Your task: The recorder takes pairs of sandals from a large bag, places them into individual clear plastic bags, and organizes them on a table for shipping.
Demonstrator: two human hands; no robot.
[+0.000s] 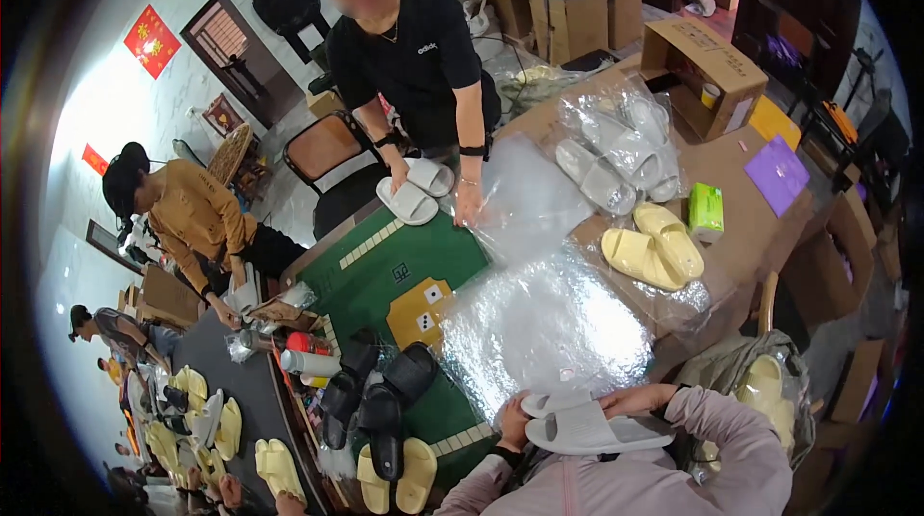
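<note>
Grey foam slides (587, 429) sit stacked at the bottom of the view, pressed between the wearer's two hands just above the pink sleeves. The left hand (513, 420) clasps the heel end of the pair, fingers curled around it, while the right hand (647, 399) lies along the upper edge with its fingers wrapped over the slide, so both hands are closed on the pair. Directly beyond the hands a sheet of crinkled clear plastic bags (549, 328) covers the near part of the green mahjong table (385, 275). Left of the hands, black slides (380, 400) lie on the table in a loose cluster, with a pair of pale yellow slides (397, 477) just in front of them at the table's near edge. Across the table a person in a black shirt bends over, one hand on a pair of white slides (414, 191) and the other pressing on another clear bag (529, 198). To the right, on a brown cardboard surface (731, 227), lie bagged white slides (616, 155), a yellow pair (654, 245) and a small green box (705, 208). An open cardboard box (703, 59) stands further back. At the left, a person in a mustard top works beside a dark table.
</note>
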